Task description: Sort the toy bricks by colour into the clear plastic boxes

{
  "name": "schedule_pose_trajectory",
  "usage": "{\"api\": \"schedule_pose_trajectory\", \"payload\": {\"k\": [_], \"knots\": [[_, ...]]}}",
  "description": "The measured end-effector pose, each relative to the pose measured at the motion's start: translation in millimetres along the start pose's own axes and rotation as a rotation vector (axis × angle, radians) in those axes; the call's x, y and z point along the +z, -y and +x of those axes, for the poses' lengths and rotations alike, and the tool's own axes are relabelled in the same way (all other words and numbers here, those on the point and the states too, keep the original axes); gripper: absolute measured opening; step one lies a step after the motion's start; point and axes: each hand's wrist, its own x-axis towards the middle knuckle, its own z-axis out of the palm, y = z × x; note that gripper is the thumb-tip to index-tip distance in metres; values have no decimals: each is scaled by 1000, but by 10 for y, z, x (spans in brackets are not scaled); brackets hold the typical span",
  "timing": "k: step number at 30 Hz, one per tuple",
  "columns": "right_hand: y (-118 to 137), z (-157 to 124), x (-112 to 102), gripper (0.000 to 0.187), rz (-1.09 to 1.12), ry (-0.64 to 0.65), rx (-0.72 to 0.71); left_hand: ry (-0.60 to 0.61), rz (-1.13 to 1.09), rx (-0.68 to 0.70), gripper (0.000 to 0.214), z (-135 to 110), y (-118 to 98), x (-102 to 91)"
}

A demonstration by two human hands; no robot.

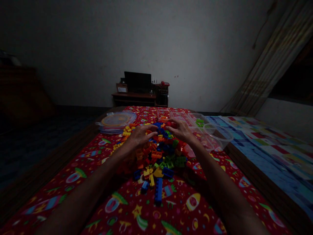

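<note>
A heap of colourful toy building bricks lies on the red patterned tablecloth. My left hand hovers over the left of the heap, thumb and fingers apart, with nothing visible between them. Across from it, my right hand is curled at the far side of the heap. A red brick shows between its thumb and fingers. Blue bricks lie between the two hands. Nearest to me are a long blue brick and several yellow ones. Dim light hides detail in the heap.
Clear plastic containers stand behind and right of the heap; one holds green bricks. A round clear tub is at the table's right edge. Stacked lids lie at left. Beyond are a monitor and a bed.
</note>
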Motion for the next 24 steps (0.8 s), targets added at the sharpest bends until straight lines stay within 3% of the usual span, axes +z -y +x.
{"api": "schedule_pose_trajectory", "payload": {"k": [3,9,13,16,20,24], "knots": [[-160,9,-226,22,-193,-50,71,64,37,-11,32,17,76,-137],[-529,-103,-521,24,-563,66,297,409,127,27,40,-66,44,-253],[-687,-160,-558,34,-581,143,362,468,233,107,32,-105,-11,-157],[-683,-131,-541,35,-571,101,379,477,270,123,23,-88,15,-104],[-454,-47,-395,26,-522,32,244,470,287,119,17,-61,51,-110],[-100,-81,-70,23,-428,217,4,400,293,80,21,-62,72,-132]]}}
